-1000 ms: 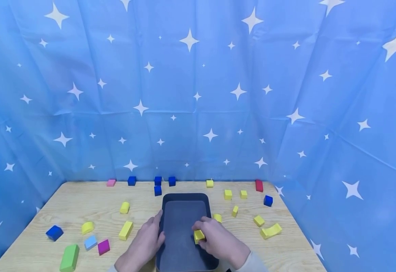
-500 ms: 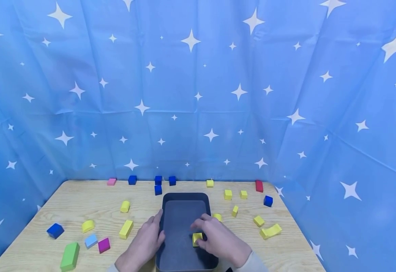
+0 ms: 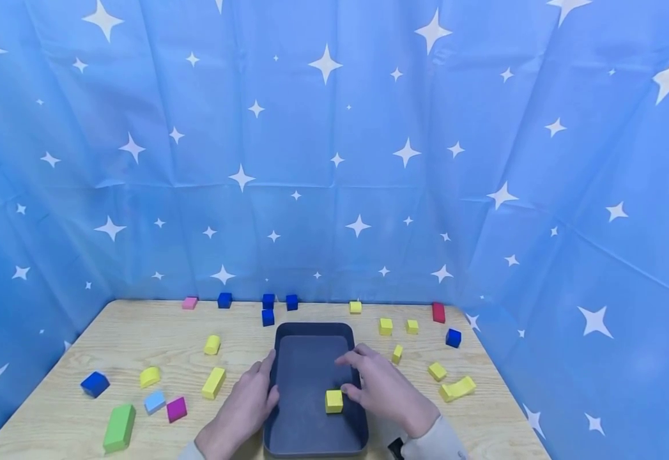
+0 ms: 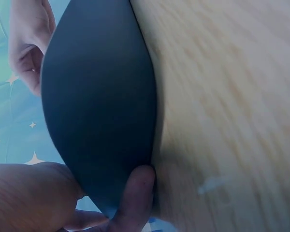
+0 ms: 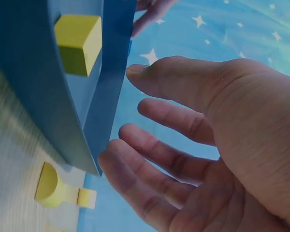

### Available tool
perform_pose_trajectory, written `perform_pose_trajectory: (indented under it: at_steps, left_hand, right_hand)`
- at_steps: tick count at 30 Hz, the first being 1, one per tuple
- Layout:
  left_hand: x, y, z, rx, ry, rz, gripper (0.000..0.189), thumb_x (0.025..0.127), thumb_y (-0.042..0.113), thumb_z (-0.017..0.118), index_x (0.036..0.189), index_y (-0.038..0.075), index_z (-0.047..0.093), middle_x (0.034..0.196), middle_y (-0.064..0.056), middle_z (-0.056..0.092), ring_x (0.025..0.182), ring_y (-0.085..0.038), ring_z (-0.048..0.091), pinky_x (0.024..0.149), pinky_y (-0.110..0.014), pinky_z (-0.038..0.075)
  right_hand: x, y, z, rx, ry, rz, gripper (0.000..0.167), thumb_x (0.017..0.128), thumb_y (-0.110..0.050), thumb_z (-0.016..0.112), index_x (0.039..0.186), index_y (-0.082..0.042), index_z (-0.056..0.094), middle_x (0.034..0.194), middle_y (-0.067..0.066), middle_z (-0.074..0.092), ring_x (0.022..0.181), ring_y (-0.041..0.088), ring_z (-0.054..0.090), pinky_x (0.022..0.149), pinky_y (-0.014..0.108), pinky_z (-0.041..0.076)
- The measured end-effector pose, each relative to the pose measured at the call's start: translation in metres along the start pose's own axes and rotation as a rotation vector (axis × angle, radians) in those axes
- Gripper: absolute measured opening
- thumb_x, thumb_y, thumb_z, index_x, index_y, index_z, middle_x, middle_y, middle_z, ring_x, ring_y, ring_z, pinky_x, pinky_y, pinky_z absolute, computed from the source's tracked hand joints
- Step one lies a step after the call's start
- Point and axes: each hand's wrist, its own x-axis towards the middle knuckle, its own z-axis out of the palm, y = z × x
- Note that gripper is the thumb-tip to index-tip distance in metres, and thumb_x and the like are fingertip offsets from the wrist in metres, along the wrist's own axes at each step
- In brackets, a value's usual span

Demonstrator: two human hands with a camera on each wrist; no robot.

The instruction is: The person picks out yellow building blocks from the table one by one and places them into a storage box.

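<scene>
Cube point(image 3: 334, 402), bright yellow, sits in dark tray point(image 3: 305, 364) left hand point(image 3: 246, 399) grips, right hand point(image 3: 384, 388) spread.

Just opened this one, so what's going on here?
A person's left hand grips the left side of a dark tray. Their right hand is at the tray's right side, thumb and fingers spread, holding nothing. A yellow cube sits inside the tray, apart from that hand. More blocks in several colours lie scattered around on the wooden table.

Wood-grain table point(image 3: 161, 335) — dark tray point(image 3: 305, 431) in middle, coloured blocks point(image 3: 214, 383) scattered left, right and beyond.
</scene>
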Motion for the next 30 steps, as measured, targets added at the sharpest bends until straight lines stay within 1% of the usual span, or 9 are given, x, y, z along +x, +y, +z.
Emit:
perform_pose_trajectory:
  at_steps: [2, 5, 10, 14, 16, 18, 20, 25, 30]
  left_hand:
    - [0.001, 0.0, 0.0, 0.003, 0.0, 0.001, 0.075, 0.106, 0.009, 0.081, 0.171, -0.007, 0.049, 0.147, -0.033, 0.073, 0.123, -0.039, 0.083, 0.1, -0.055, 0.073]
    - [0.001, 0.0, 0.0, 0.004, -0.002, -0.005, 0.075, 0.106, 0.009, 0.081, 0.172, -0.007, 0.049, 0.146, -0.032, 0.073, 0.12, -0.036, 0.083, 0.1, -0.055, 0.074]
    - [0.001, -0.001, 0.0, 0.006, -0.001, -0.003, 0.075, 0.106, 0.01, 0.082, 0.172, -0.006, 0.049, 0.144, -0.031, 0.074, 0.116, -0.032, 0.083, 0.098, -0.054, 0.074]
    - [0.001, -0.001, 0.0, 0.003, -0.01, -0.008, 0.075, 0.107, 0.01, 0.081, 0.172, -0.006, 0.049, 0.144, -0.03, 0.074, 0.117, -0.032, 0.083, 0.1, -0.055, 0.074]
    - [0.001, -0.002, 0.001, -0.003, -0.015, -0.009, 0.075, 0.107, 0.011, 0.081, 0.172, -0.006, 0.049, 0.145, -0.03, 0.074, 0.119, -0.034, 0.083, 0.101, -0.056, 0.073]
    - [0.001, -0.002, 0.002, -0.008, -0.015, -0.007, 0.074, 0.107, 0.01, 0.081, 0.172, -0.006, 0.049, 0.145, -0.03, 0.074, 0.12, -0.034, 0.083, 0.101, -0.056, 0.073]
    - [0.001, -0.002, 0.002, -0.011, -0.015, -0.008, 0.074, 0.107, 0.01, 0.081, 0.172, -0.006, 0.049, 0.144, -0.03, 0.074, 0.12, -0.035, 0.083, 0.101, -0.056, 0.073]
    - [0.0, -0.002, 0.001, -0.007, -0.008, -0.002, 0.074, 0.106, 0.01, 0.081, 0.172, -0.006, 0.049, 0.142, -0.029, 0.075, 0.114, -0.031, 0.083, 0.098, -0.054, 0.074]
    - [0.001, -0.001, 0.0, -0.005, -0.005, -0.004, 0.075, 0.106, 0.01, 0.082, 0.172, -0.006, 0.05, 0.141, -0.029, 0.075, 0.111, -0.029, 0.082, 0.097, -0.054, 0.074]
  right_hand:
    - [-0.001, 0.003, -0.001, 0.009, 0.02, 0.001, 0.043, 0.104, -0.02, 0.09, 0.145, -0.012, 0.079, 0.136, 0.012, 0.075, 0.111, 0.026, 0.073, 0.096, 0.045, 0.073]
    - [-0.002, 0.007, -0.003, 0.015, 0.053, -0.001, 0.043, 0.104, -0.018, 0.09, 0.145, -0.011, 0.078, 0.136, 0.013, 0.074, 0.115, 0.028, 0.073, 0.099, 0.05, 0.072]
    - [-0.002, 0.017, -0.005, 0.029, 0.113, -0.019, 0.041, 0.105, -0.014, 0.088, 0.144, -0.008, 0.079, 0.135, 0.015, 0.074, 0.117, 0.032, 0.075, 0.098, 0.056, 0.071]
    - [-0.001, 0.025, -0.005, 0.023, 0.158, -0.007, 0.041, 0.105, -0.013, 0.088, 0.144, -0.006, 0.079, 0.137, 0.016, 0.075, 0.12, 0.034, 0.076, 0.099, 0.056, 0.071]
    - [-0.001, 0.028, -0.005, 0.014, 0.175, 0.008, 0.041, 0.104, -0.013, 0.088, 0.144, -0.006, 0.079, 0.137, 0.014, 0.075, 0.116, 0.031, 0.075, 0.096, 0.052, 0.071]
    - [0.0, 0.031, -0.006, 0.016, 0.183, 0.027, 0.041, 0.104, -0.013, 0.088, 0.144, -0.007, 0.078, 0.137, 0.013, 0.074, 0.112, 0.029, 0.074, 0.091, 0.049, 0.07]
    - [0.0, 0.034, -0.006, 0.017, 0.185, 0.048, 0.042, 0.104, -0.013, 0.088, 0.145, -0.008, 0.078, 0.139, 0.013, 0.074, 0.111, 0.029, 0.074, 0.091, 0.048, 0.07]
    - [0.002, 0.041, -0.006, 0.031, 0.196, 0.086, 0.042, 0.104, -0.012, 0.088, 0.145, -0.009, 0.078, 0.14, 0.014, 0.073, 0.121, 0.035, 0.076, 0.1, 0.055, 0.071]
    - [0.005, 0.047, -0.003, 0.025, 0.204, 0.105, 0.043, 0.104, -0.011, 0.089, 0.145, -0.01, 0.078, 0.139, 0.015, 0.072, 0.121, 0.035, 0.076, 0.1, 0.055, 0.071]
